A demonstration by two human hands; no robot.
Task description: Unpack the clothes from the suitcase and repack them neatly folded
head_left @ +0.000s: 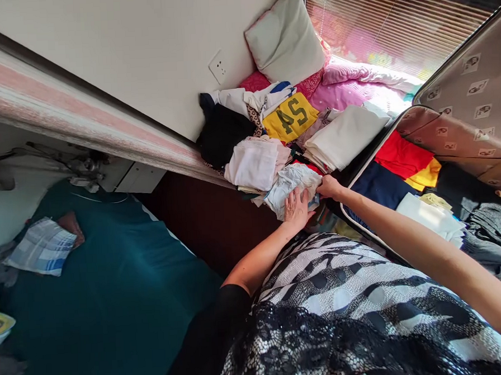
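Observation:
A crumpled pale blue-white garment (292, 179) lies on top of a stack of folded clothes on the ledge. My left hand (297, 207) rests on its near side, fingers stretched and lying on the cloth. At the garment's right edge, my right hand (329, 187) has its fingers closed on the fabric; the fingertips are partly hidden. Just left of it sits a folded pale pink garment (253, 164). Behind are a yellow garment with the number 24 (291, 118), a black garment (226, 134) and a folded white cloth (348, 137).
An open suitcase (471, 81) holding red, yellow, navy, white and dark clothes stands at my right. A white cushion (287, 37) leans by the wall near the blinds. Down left is a bed with a teal sheet (125, 283) and a plaid cloth (43, 246).

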